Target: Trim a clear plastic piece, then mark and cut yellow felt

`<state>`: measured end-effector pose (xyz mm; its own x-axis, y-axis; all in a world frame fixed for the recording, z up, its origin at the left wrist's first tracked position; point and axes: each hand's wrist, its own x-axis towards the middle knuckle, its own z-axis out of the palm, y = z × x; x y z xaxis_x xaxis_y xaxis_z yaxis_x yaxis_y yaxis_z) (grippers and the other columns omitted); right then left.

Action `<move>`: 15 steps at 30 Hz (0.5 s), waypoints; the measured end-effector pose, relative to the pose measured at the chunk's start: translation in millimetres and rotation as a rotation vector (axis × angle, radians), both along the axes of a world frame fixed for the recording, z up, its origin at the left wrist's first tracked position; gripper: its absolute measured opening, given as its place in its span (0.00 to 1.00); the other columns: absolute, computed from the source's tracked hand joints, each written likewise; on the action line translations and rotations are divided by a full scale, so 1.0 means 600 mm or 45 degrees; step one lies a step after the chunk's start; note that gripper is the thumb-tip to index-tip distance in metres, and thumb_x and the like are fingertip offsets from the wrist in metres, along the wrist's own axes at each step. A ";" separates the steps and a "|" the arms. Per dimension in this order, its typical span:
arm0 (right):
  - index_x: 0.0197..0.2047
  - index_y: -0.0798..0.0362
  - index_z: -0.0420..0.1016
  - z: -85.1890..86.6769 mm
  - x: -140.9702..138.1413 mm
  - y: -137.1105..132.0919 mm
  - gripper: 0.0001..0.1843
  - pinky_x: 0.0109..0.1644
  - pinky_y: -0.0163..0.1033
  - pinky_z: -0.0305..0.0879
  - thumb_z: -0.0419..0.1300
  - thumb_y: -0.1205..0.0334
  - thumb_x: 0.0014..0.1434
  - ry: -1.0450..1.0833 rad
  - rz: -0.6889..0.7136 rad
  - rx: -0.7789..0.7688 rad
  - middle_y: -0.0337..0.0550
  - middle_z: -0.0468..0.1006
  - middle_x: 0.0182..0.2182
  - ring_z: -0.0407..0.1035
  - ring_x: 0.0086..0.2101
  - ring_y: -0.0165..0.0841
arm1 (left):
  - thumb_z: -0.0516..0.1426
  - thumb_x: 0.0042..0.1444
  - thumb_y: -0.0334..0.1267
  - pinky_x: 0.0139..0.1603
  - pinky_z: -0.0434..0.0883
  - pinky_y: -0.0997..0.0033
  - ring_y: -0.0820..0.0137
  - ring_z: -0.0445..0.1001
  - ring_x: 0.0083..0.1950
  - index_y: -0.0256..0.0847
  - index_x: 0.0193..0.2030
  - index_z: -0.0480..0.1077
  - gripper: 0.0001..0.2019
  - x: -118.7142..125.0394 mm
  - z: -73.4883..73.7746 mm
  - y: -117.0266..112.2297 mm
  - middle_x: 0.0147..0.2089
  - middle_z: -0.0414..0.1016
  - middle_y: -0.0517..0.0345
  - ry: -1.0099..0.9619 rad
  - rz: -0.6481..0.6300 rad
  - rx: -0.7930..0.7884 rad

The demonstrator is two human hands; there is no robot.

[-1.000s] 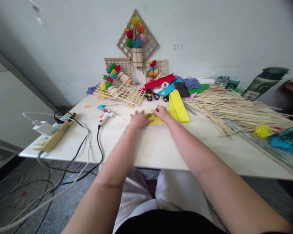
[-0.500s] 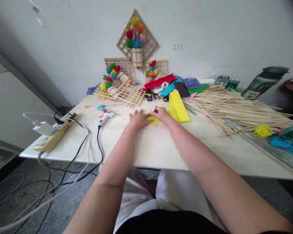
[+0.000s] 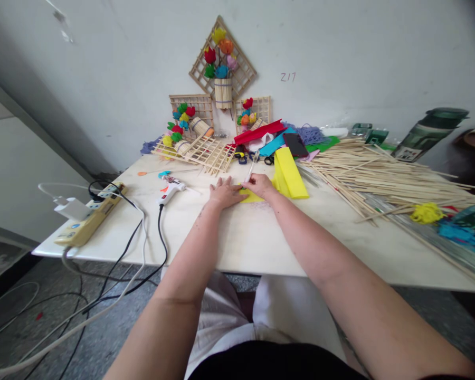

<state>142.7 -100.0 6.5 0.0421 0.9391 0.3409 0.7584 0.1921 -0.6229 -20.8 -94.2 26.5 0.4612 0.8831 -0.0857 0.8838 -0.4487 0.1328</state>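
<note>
White table (image 3: 229, 237), near edge bare. Left hand (image 3: 225, 193) flat, pressing yellow sheet (image 3: 252, 197); right hand (image 3: 260, 184) gripping pen (image 3: 251, 170). Stick pile (image 3: 380, 177) right; glue gun (image 3: 171, 188) left.

Bare white tabletop (image 3: 237, 237) is lying open between the near edge and the two hands, giving broad room for passing. To the left, the white glue gun (image 3: 171, 187) and its black cord (image 3: 160, 232) are cutting across the approach. To the right, the folded yellow foam sheet (image 3: 290, 179) is standing just beside the right hand (image 3: 259, 186), and the sprawling heap of thin wooden sticks (image 3: 380, 177) is blocking beyond (densely). Behind, scissors and coloured felt scraps (image 3: 269, 142) are crowding the far side.
</note>
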 end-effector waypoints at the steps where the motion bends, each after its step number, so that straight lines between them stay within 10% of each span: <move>1: 0.34 0.56 0.77 0.001 -0.001 -0.001 0.13 0.33 0.33 0.61 0.60 0.56 0.49 -0.004 -0.002 -0.003 0.41 0.77 0.27 0.67 0.28 0.30 | 0.43 0.47 0.69 0.60 0.43 0.35 0.48 0.37 0.69 0.64 0.60 0.57 0.34 0.000 0.000 0.000 0.70 0.40 0.62 -0.001 -0.004 0.003; 15: 0.33 0.55 0.78 0.008 -0.004 -0.007 0.12 0.32 0.32 0.61 0.61 0.56 0.50 -0.061 -0.012 -0.030 0.43 0.79 0.29 0.69 0.29 0.31 | 0.44 0.49 0.68 0.59 0.44 0.34 0.46 0.40 0.68 0.65 0.59 0.57 0.32 -0.001 -0.003 0.002 0.69 0.45 0.62 -0.016 -0.033 0.022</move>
